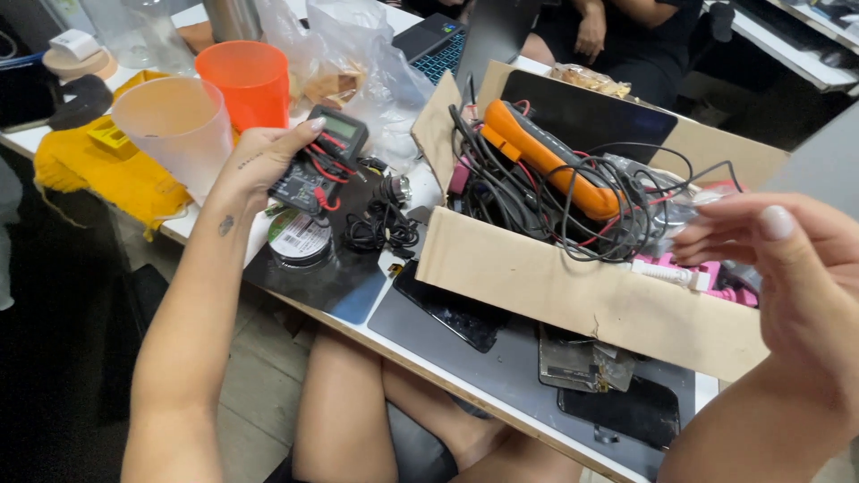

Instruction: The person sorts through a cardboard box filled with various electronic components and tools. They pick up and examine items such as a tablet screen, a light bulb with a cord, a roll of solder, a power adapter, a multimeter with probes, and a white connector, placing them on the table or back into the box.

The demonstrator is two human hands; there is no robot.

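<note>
My left hand (259,161) grips a small black multimeter (320,161) with red leads wrapped around it, holding it above the table next to a tangle of black cables (380,224). My right hand (787,268) hovers at the right, fingers apart and slightly curled, holding nothing, just over the right end of an open cardboard box (573,295). The box holds an orange clamp meter (546,156), tangled black and red wires (582,206) and pink parts (707,277).
A translucent white cup (179,130) and an orange cup (246,80) stand at the left by a yellow cloth (107,170). Dark phones and tablets (447,309) lie on the table's front edge. A laptop (456,40), plastic bags (358,63) and another seated person (617,27) are behind.
</note>
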